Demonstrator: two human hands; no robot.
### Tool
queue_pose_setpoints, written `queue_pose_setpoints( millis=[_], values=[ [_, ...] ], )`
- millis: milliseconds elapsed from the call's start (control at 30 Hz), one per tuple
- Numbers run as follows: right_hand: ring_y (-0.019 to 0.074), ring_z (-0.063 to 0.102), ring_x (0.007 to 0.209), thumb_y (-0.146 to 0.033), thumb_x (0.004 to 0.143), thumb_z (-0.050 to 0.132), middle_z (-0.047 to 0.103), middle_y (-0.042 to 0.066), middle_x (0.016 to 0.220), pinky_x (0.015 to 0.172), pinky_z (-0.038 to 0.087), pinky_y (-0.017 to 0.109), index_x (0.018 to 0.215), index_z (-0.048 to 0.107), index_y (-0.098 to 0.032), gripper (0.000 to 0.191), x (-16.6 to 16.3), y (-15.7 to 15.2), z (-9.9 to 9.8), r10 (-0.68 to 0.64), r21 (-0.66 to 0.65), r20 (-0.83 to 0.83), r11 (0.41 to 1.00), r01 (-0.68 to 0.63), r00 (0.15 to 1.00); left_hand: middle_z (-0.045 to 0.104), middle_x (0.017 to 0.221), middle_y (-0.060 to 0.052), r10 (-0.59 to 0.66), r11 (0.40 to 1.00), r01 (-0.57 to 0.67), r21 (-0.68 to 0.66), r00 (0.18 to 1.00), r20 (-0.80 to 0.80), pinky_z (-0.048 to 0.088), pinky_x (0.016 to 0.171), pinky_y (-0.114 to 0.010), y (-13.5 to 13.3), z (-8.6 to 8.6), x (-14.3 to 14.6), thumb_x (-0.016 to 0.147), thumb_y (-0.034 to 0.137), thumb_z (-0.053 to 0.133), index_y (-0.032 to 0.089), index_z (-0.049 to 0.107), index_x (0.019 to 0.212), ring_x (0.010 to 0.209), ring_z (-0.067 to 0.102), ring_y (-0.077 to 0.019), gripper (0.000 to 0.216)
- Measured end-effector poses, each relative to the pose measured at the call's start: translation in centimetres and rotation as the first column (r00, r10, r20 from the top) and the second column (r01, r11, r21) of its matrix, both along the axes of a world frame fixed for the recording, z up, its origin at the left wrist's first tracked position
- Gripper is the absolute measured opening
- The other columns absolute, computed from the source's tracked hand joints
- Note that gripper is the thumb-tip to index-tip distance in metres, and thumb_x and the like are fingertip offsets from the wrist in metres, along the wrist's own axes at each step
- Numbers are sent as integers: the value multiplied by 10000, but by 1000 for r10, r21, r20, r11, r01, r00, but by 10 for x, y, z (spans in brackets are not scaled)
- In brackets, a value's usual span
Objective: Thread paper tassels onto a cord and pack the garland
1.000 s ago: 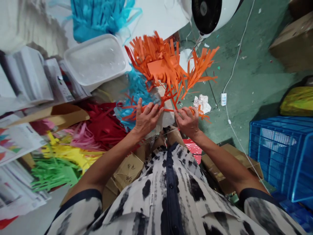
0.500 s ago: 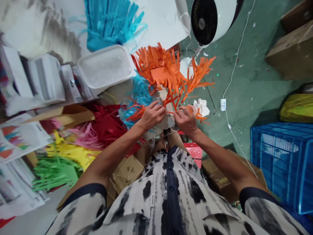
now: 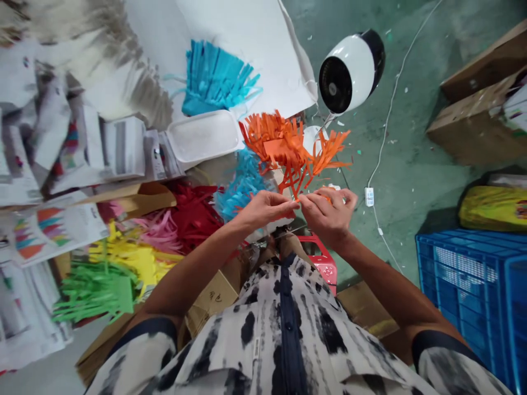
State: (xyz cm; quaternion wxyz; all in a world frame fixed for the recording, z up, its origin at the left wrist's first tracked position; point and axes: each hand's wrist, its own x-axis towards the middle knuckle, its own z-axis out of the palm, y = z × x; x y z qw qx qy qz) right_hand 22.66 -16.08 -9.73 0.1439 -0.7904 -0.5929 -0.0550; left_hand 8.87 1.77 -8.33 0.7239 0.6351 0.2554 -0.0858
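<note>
My left hand and my right hand meet in front of my body, fingertips nearly touching. Both pinch a thin piece of the orange fringed paper, which spreads out just beyond them in cut strips. Part of the piece between my fingers is hidden by the fingers themselves. Light blue shredded paper lies beside my left hand. Farther off, a blue fringed paper bundle rests on a white surface, behind a white plastic tray.
Red strips, yellow strips and green strips are heaped at left. A white fan stands on the green floor. At right are a blue crate and cardboard boxes. A red stool is below my right hand.
My hands have come closer together, and their fingertips now meet at the orange paper. The view has shifted, so the fan and blue bundle appear lower and smaller.
</note>
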Motion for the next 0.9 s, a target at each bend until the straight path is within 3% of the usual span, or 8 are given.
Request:
queue_pose_setpoints(
  millis=[133, 233, 367, 533, 600, 700, 800, 900],
  values=[
    [250, 673, 1088, -280, 1036, 580, 802, 8, 1033, 978, 280, 492, 1200, 732, -356, 236, 4, 4, 13, 19, 11, 44, 1000, -19, 999, 722, 814, -38, 134, 895, -156, -418, 988, -83, 538, 670, -261, 3, 5, 0, 729, 526, 895, 167, 751, 816, 709, 676, -130, 397],
    [241, 676, 1083, -260, 1029, 596, 805, 6, 1040, 987, 276, 493, 1209, 722, -349, 237, 4, 7, 16, 27, 36, 55, 999, -29, 998, 696, 768, -27, 198, 776, -249, -579, 969, -151, 574, 706, -276, 0, 6, -3, 678, 441, 952, 154, 735, 803, 692, 678, -124, 381],
    [222, 670, 1095, -230, 1016, 630, 805, -6, 1032, 990, 283, 471, 1237, 699, -354, 262, 2, 11, 18, 59, 40, -6, 997, -58, 998, 719, 756, -29, 279, 712, -345, -611, 938, -205, 608, 724, -288, -4, 7, -8, 598, 388, 1003, 145, 733, 793, 699, 703, -139, 412],
    [227, 668, 1055, -270, 1004, 662, 802, -23, 898, 1004, 319, 473, 998, 762, -317, 111, -5, 23, 26, -20, 106, -225, 993, 45, 974, 750, 769, -50, 302, 726, -368, -581, 930, -211, 589, 716, -266, -14, 1, -14, 623, 419, 991, 134, 765, 827, 704, 722, -147, 417],
    [229, 669, 997, -313, 981, 693, 796, -10, 863, 975, 386, 456, 908, 779, -295, 113, -9, 29, 29, -77, 94, -438, 987, 131, 896, 754, 768, -49, 330, 777, -373, -507, 927, -175, 564, 682, -251, -18, 0, -16, 655, 444, 968, 146, 785, 835, 694, 711, -145, 393],
    [215, 678, 873, -363, 939, 725, 791, -1, 828, 859, 486, 396, 824, 787, -272, 160, -12, 36, 30, -107, 52, -746, 975, 217, 657, 768, 831, -43, 422, 853, -407, -327, 906, -28, 549, 719, -245, -20, 1, -16, 688, 438, 944, 164, 802, 805, 750, 696, -140, 330],
    [210, 698, 814, -414, 904, 749, 788, 3, 808, 850, 522, 388, 779, 787, -258, 203, -12, 41, 33, -108, 19, -875, 966, 258, 472, 791, 950, -52, 438, 868, -400, -295, 896, 71, 559, 836, -274, -17, 3, -17, 684, 410, 947, 174, 803, 755, 871, 710, -163, 286],
    [223, 722, 901, -420, 908, 740, 807, 17, 890, 919, 531, 402, 847, 805, -262, 181, -14, 47, 38, -77, 15, -913, 975, 223, 401, 797, 908, -57, 465, 844, -421, -332, 883, 63, 559, 842, -293, -15, 2, -19, 668, 394, 958, 179, 818, 757, 846, 711, -172, 272]
  ],
)
